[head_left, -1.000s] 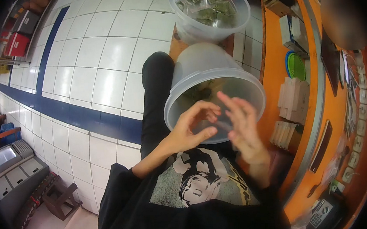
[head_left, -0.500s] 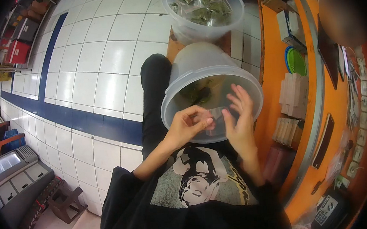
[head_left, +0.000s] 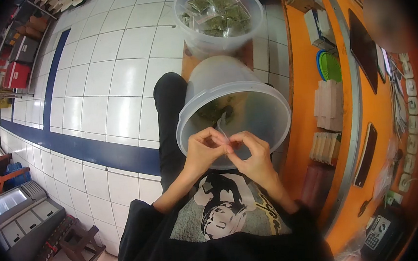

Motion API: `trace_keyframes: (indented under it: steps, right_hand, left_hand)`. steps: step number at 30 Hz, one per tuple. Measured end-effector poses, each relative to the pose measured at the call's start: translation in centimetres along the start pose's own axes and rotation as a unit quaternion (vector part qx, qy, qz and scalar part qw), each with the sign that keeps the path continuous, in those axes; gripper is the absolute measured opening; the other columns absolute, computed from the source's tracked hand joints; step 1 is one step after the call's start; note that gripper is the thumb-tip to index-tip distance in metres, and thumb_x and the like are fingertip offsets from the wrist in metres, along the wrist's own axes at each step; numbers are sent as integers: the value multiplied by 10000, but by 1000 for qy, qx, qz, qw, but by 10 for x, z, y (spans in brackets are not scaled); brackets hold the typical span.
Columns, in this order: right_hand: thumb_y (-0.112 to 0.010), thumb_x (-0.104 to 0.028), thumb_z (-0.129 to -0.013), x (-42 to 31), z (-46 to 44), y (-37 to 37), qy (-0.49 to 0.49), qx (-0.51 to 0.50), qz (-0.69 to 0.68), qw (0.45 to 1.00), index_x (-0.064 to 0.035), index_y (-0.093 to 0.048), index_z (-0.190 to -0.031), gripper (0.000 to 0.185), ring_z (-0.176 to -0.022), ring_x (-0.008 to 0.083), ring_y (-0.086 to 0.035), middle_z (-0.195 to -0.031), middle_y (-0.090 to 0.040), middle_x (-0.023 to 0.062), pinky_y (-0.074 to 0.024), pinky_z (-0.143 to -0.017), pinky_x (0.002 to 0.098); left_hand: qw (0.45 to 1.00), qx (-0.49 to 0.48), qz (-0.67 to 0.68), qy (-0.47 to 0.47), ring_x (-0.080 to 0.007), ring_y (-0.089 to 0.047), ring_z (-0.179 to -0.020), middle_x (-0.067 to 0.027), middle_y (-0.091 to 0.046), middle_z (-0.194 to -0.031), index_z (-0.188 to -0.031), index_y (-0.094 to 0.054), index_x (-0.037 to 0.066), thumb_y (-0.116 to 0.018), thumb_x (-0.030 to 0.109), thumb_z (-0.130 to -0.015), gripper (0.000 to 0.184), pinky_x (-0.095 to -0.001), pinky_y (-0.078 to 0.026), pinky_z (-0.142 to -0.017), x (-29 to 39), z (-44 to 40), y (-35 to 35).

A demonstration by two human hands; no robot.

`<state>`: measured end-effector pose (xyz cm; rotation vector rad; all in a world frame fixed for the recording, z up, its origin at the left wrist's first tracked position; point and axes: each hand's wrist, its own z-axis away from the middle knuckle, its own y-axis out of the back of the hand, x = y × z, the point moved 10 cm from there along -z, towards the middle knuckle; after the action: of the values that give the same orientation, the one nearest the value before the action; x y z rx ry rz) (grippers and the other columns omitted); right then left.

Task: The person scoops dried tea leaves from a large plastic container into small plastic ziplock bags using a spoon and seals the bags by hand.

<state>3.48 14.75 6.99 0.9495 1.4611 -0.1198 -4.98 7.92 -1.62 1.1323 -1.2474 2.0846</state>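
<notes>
My left hand (head_left: 203,150) and my right hand (head_left: 252,154) meet fingertip to fingertip, both pinching a small clear plastic bag (head_left: 223,126). They are in front of the mouth of a translucent bucket (head_left: 279,106), which lies tilted toward me. Inside it, some green dried leaves and a dark object (head_left: 226,111) show near the back. Behind stands a second translucent tub (head_left: 258,16) holding several clear bags of green leaves (head_left: 225,19).
A wooden board (head_left: 245,54) is under the buckets. On the right, an orange shelf unit (head_left: 300,40) holds boxes, a green basket (head_left: 330,66) and a phone-like dark object (head_left: 365,155). A brown stool (head_left: 82,243) stands at the lower left.
My right hand has moved left and closed on the bag, meeting my left hand. The bag now stands up from between the fingertips. The view has shifted slightly.
</notes>
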Motion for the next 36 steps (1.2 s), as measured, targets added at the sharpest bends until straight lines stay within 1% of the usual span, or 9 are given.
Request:
trace_keyframes:
  steps: [12, 17, 19, 23, 26, 28, 32, 34, 36]
  right_hand:
    - [-647, 58, -745, 19, 7, 34, -22, 116, 111, 987, 0, -614, -872, 143, -690, 231, -651, -806, -630, 110, -510, -617, 313]
    - [-632, 83, -729, 30, 17, 15, -37, 64, 66, 995, 3, -600, -865, 161, -715, 237, -646, -1036, -559, 141, -516, -612, 329]
    - [-632, 74, -728, 25, 20, 9, -2, 39, 125, 991, 8, -609, -891, 177, -742, 244, -648, -1051, -552, 142, -520, -617, 341]
    - [-628, 30, -746, 42, 27, -15, -16, -77, 155, 985, 1, -643, -953, 210, -815, 259, -640, -1068, -551, 137, -519, -667, 364]
    - [-626, 28, -750, 55, 28, -19, -59, -128, 110, 984, -2, -652, -962, 216, -830, 269, -634, -1089, -552, 141, -517, -699, 359]
    - [-625, 39, -746, 53, 24, -19, -78, -139, 74, 985, 0, -652, -959, 219, -830, 278, -633, -1097, -553, 146, -516, -714, 354]
    - [-616, 67, -732, 71, 0, -12, -114, -76, -55, 989, 5, -643, -939, 217, -832, 300, -625, -1118, -546, 156, -513, -727, 365]
    - [-609, 79, -722, 99, -13, -6, -132, 2, -88, 987, 2, -643, -929, 223, -841, 297, -619, -1120, -541, 153, -511, -722, 374]
    - [-630, 67, -692, 103, -21, -42, -49, -112, 91, 988, -15, -625, -951, 271, -870, 291, -605, -1089, -531, 150, -517, -720, 396]
  left_hand:
    - [996, 18, -87, -19, -86, -596, -776, -29, -621, -824, -855, -594, -3, -715, -18, -796, 136, -231, -498, -713, -6, 4, -17]
    - [977, 46, -209, -22, -94, -566, -722, -37, -577, -880, -977, -552, 4, -672, -15, -817, 202, -228, -468, -652, -4, 1, -5]
    - [909, 66, -405, -71, -146, -572, -772, -91, -556, -962, -1057, -524, 21, -673, -9, -768, 327, -252, -464, -655, 24, 5, -8]
    - [904, -3, -407, -134, -213, -573, -932, -115, -544, -1077, -1121, -521, 43, -752, 70, -698, 484, -321, -465, -791, 30, 3, -22]
    - [767, -136, -568, -265, -248, -533, -1090, -93, -545, -1161, -1176, -513, 56, -775, 146, -693, 557, -388, -410, -925, 45, 18, -51]
    - [723, -190, -624, -228, -277, -510, -1157, -71, -549, -1194, -1206, -505, 56, -775, 217, -686, 607, -428, -355, -996, 22, 21, -47]
    - [751, -154, -596, -240, -300, -526, -1127, -102, -555, -1168, -1201, -505, 46, -750, 171, -737, 539, -434, -390, -970, 29, 27, -31]
    - [842, -42, -506, -182, -294, -557, -1069, -138, -558, -1144, -1209, -488, 32, -741, 149, -760, 529, -424, -422, -941, 51, 27, -9]
    - [848, -37, -489, -200, -288, -569, -1048, -158, -560, -1116, -1209, -481, 16, -725, 121, -769, 514, -398, -443, -907, 70, 34, -12]
